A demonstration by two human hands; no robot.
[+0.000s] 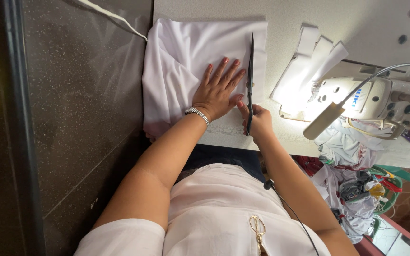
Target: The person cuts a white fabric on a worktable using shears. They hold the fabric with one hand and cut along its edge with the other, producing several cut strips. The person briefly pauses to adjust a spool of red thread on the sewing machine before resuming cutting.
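Note:
A folded white cloth (pixel 186 52) lies on the pale sewing table (pixel 281 16). My left hand (pixel 217 90) rests flat on the cloth with fingers spread, a metal bracelet on its wrist. My right hand (pixel 257 118) grips the handles of dark scissors (pixel 250 71) at the cloth's right edge. The long blades point away from me along that edge.
White fabric strips (pixel 309 61) lie to the right of the cloth. A white sewing machine (pixel 380 97) with a lit lamp stands at the right. A pile of cloth (pixel 352 189) sits in a green basket below it. A dark speckled floor (pixel 81 95) fills the left.

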